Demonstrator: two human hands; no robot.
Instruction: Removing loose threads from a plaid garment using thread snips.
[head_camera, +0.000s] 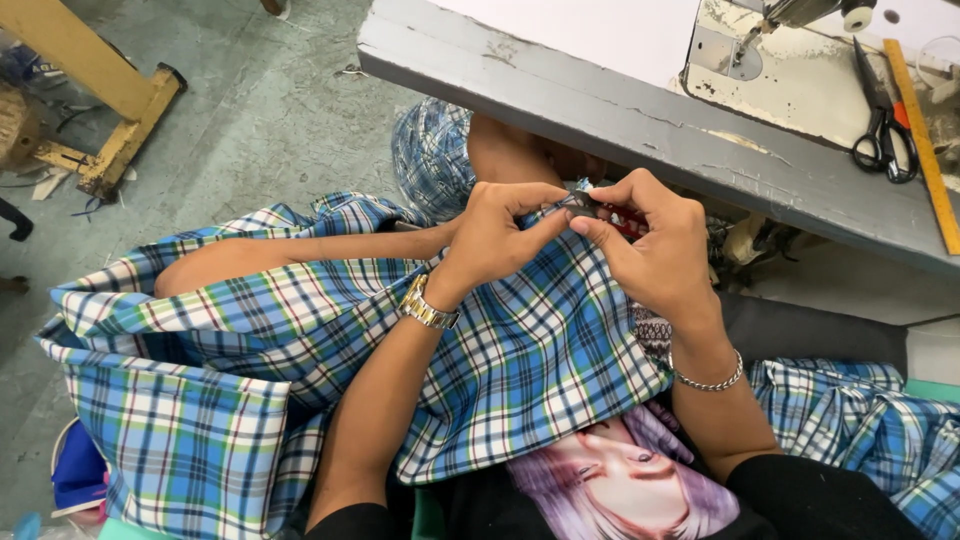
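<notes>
left hand (492, 232) pinching plaid fabric (520, 350) | right hand (655, 240) pinching small dark tool (585, 206)

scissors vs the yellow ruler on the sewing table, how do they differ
The scissors are black with two looped handles; the yellow ruler is a flat straight strip. The scissors are shorter, and the ruler runs on past their handles toward the table's near edge. The scissors lie closed between the ruler and the sewing machine; the ruler lies on the outer side. Both rest flat, roughly parallel, away from the left hand and right hand working the plaid fabric.
</notes>
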